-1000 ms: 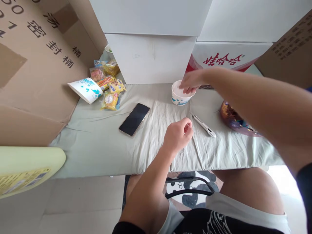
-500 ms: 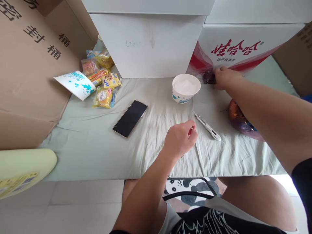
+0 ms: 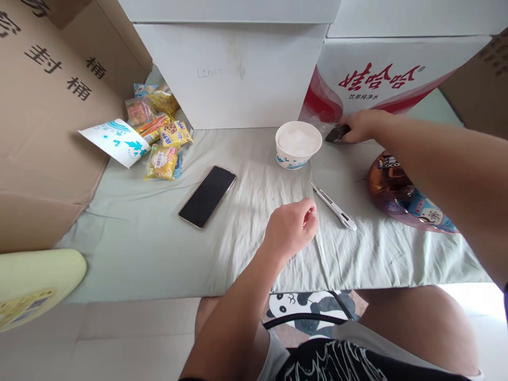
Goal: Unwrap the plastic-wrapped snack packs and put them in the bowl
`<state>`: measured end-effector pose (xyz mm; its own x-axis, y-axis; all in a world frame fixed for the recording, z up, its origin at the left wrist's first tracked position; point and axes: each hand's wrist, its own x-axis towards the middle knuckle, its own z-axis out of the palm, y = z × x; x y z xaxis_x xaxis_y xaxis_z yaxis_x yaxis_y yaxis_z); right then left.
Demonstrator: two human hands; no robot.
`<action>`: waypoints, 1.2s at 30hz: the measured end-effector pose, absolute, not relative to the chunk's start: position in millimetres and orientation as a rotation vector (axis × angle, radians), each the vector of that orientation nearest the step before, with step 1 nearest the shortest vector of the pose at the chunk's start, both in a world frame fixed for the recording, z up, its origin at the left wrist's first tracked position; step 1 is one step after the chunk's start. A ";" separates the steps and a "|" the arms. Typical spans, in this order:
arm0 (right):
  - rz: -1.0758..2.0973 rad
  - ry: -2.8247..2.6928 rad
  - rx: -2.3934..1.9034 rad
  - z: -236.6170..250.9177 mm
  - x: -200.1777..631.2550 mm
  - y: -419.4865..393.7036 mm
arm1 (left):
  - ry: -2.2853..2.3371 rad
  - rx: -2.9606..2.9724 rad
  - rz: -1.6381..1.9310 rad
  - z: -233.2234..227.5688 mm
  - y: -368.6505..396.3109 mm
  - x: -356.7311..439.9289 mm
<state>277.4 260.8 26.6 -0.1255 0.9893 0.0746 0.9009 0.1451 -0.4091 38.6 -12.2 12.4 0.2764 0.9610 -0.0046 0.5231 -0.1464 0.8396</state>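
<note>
Touching dark plastic packet (image 3: 335,134) at fingertips of right hand (image 3: 363,127); grip hidden, can't tell if closed | left hand (image 3: 291,228) curled in, apparently empty, utility knife (image 3: 333,206) just right of its fingers | paper bowl (image 3: 294,160) left of right fingers, past packet | I'd pinch packet's edge, keep clear of rim

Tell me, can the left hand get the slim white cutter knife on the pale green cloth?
Probably yes: the loosely curled left hand rests close beside the slim white cutter knife, with only pale green cloth showing between them. Its fingers would likely need to open first.
</note>
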 end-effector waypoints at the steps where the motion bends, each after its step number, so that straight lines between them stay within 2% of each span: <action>1: 0.445 -2.135 -1.922 28.6 275.8 259.1 | 1.348 1.792 0.731 12.6 -12.2 38.9; 4: 0.584 -2.191 -2.152 38.0 271.9 247.1 | 1.344 1.793 0.752 13.6 -12.7 38.8; 8: 0.571 -2.159 -2.215 69.9 272.1 224.4 | 1.331 1.746 0.811 15.3 -14.0 37.0; 12: 0.546 -1.854 -2.084 114.5 267.2 192.5 | 1.264 1.574 0.933 16.3 -12.4 36.6; 15: 0.769 -1.607 -1.809 128.7 254.5 148.6 | 1.154 1.334 1.064 16.5 -8.5 38.5; 17: 0.988 -1.541 -1.556 121.3 243.9 108.9 | 1.076 1.187 1.154 16.0 -5.7 40.3; 20: 1.091 -1.554 -1.374 90.7 229.0 46.6 | 0.931 1.108 1.220 13.6 -4.7 43.2; 24: 1.148 -1.538 -1.301 44.6 217.5 -7.1 | 0.767 1.107 1.062 10.6 -12.0 46.8; 28: 1.212 -1.325 -1.151 13.9 221.9 -20.1 | 0.755 1.161 0.905 11.6 -17.9 49.7; 32: 1.213 -1.208 -1.182 -2.8 234.8 -21.4 | 1.187 1.162 1.052 11.7 -14.3 48.9; 34: 1.145 -1.193 -1.277 -5.8 240.5 -22.8 | 1.464 1.204 1.227 11.2 -13.2 47.6; 36: 1.048 -1.191 -1.396 -5.4 244.6 -24.3 | 1.539 1.328 1.312 10.9 -15.0 48.7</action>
<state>244.6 -24.3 -5.4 0.1451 0.9893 -0.0142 0.1400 -0.0347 -0.9895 48.7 -15.0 10.9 -0.2228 0.9697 0.1004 0.2523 -0.0421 0.9667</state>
